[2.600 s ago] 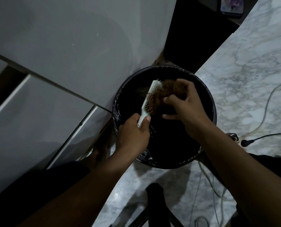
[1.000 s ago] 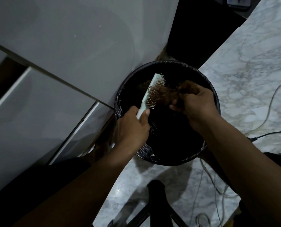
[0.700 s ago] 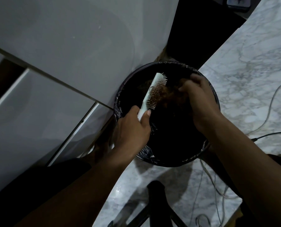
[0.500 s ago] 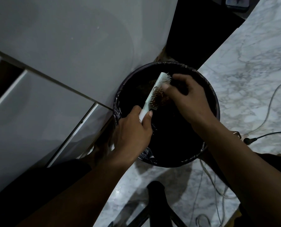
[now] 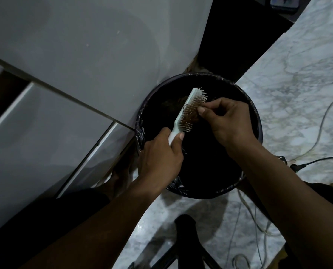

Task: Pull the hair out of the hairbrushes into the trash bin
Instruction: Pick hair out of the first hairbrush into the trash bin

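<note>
Overhead, left hand point(image 5: 159, 154) gripped hairbrush point(image 5: 189, 110) handle above trash bin point(image 5: 255, 117); right hand point(image 5: 225, 119) just beside bristles, fingers pinching brown hair point(image 5: 190, 113). Cables point(image 5: 317, 144) lay on marble floor point(image 5: 289, 94) nr bin.

The bin point(image 5: 255, 121) is too dark inside to show its contents; its near rim hides behind both forearms. Beyond it, a phone point(image 5: 283, 2) is cut by the top edge
</note>
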Available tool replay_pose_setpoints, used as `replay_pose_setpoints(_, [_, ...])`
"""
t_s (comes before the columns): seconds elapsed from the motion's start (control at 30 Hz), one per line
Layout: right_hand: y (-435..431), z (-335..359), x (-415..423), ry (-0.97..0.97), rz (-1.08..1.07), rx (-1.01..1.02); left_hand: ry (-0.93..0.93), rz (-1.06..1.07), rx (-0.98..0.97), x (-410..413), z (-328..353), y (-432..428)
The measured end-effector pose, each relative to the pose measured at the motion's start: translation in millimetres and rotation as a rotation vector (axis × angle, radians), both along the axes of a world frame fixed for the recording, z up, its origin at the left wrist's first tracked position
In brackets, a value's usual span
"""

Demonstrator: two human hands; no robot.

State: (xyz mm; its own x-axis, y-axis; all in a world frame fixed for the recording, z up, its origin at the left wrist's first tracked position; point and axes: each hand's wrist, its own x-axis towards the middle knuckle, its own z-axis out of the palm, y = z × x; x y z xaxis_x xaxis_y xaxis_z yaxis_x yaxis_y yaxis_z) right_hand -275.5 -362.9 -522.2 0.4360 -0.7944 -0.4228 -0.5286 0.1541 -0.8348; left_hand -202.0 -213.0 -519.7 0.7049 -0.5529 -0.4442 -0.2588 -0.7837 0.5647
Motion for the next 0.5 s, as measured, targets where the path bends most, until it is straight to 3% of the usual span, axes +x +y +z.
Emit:
replay_pose_setpoints(0.2, [4.0,0.6,2.8,0.005,-0.029,0.034,0.028,0.050,0.019,3.4,-4.0,-0.6])
replay_pose_setpoints(0.33, [2.4,6.9,3.8,-0.109,-0.115,0.288,0.002,0.070,0.023,5.3,-2.8,0.0])
replay_pose_setpoints(0.4, [3.0,7.8,1.5,-0.131,-0.033,0.310,-0.032,0.050,0.007,3.9,-0.3,-0.2])
replay_pose_setpoints(0.5, [9.9,7.9,-0.8,-0.134,0.164,0.150,-0.052,0.022,0.003,2.4,2.9,-0.9])
